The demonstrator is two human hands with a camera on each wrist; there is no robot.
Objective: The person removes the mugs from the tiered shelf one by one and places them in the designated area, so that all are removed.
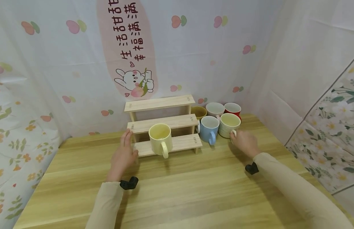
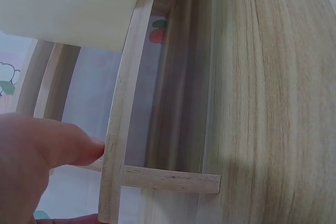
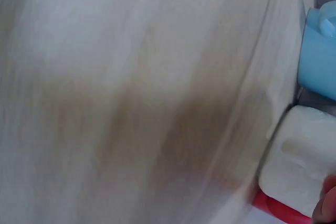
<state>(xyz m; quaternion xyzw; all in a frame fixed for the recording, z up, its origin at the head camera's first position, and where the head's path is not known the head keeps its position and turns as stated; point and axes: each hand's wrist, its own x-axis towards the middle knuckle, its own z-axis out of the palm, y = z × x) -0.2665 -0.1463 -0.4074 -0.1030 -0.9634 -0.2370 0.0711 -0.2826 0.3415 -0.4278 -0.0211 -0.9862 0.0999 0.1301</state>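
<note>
My left hand (image 1: 123,158) rests at the left end of a three-step wooden rack (image 1: 162,123), its fingers extended along the side. In the left wrist view the thumb (image 2: 73,142) touches the lowest board (image 2: 122,103). A pale yellow mug (image 1: 160,140) stands upright on that board, handle toward me. At the right, my right hand (image 1: 244,142) pinches the handle of a pale green mug (image 1: 227,127), which appears upright on the table. The right wrist view shows only a fingertip (image 3: 326,203) beside this mug (image 3: 296,166); its other fingers are out of frame.
Left of the green mug stands a light blue mug (image 1: 209,129). Behind are a mustard mug (image 1: 198,112), a whitish mug (image 1: 215,109) and a red mug (image 1: 233,108) with a white inside. Printed cloth (image 1: 194,57) hangs behind the wooden table (image 1: 177,197).
</note>
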